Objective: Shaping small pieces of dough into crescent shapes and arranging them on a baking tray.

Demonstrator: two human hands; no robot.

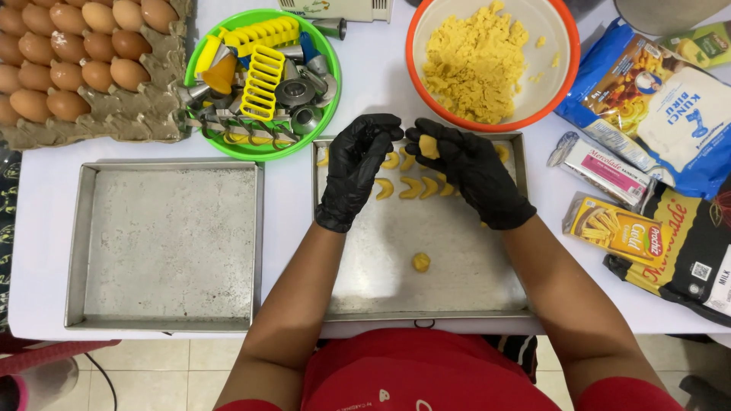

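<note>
Two metal trays sit on the white table [365,91]: the left tray [164,243] is bare, while the right tray [426,285] carries crescent-shaped dough pieces [412,187], about seven visible, and one dough ball [421,262]. Both black-gloved hands hover over its far end. The right hand [472,179] pinches a dough lump [429,146]; the left hand [356,169] curls loosely beside it, its grip holding nothing visible.
</note>
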